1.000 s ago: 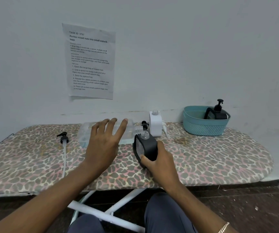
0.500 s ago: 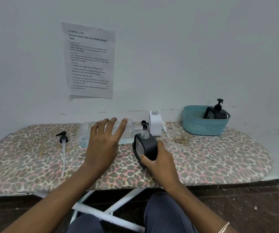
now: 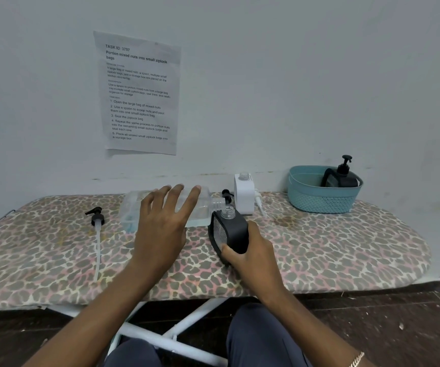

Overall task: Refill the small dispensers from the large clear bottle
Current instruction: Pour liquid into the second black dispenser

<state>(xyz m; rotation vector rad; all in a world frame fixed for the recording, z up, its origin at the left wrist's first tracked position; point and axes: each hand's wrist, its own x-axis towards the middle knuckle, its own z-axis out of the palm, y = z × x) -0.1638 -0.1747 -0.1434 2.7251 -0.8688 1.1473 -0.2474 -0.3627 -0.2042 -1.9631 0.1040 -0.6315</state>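
– Grip first, please: what did the two hands hold?

– On my screen the right hand gripped the black dispenser, with the fingers curled round its lower part. The dispenser leaned to the left and its clear neck stood open. The left hand rested on the large clear bottle, fingers spread and almost straight. Its thumb I could not see.

– And where was this bottle?

– It was on its side at the middle of the ironing board, near the far edge. Its open neck pointed to the right, just beside the neck of the black dispenser. Whether the two necks touched, I could not tell.

– What else did you see, from big to small?

– The ironing board, with a leopard cover, carried everything. A printed paper sheet hung on the wall above it. A teal basket stood at the far right of the board, with a black pump dispenser inside. A white dispenser stood upright behind the black one, close to the wall. A pump head with long tube lay at the left, apart from the bottle. A second black pump head lay just beside the white dispenser.
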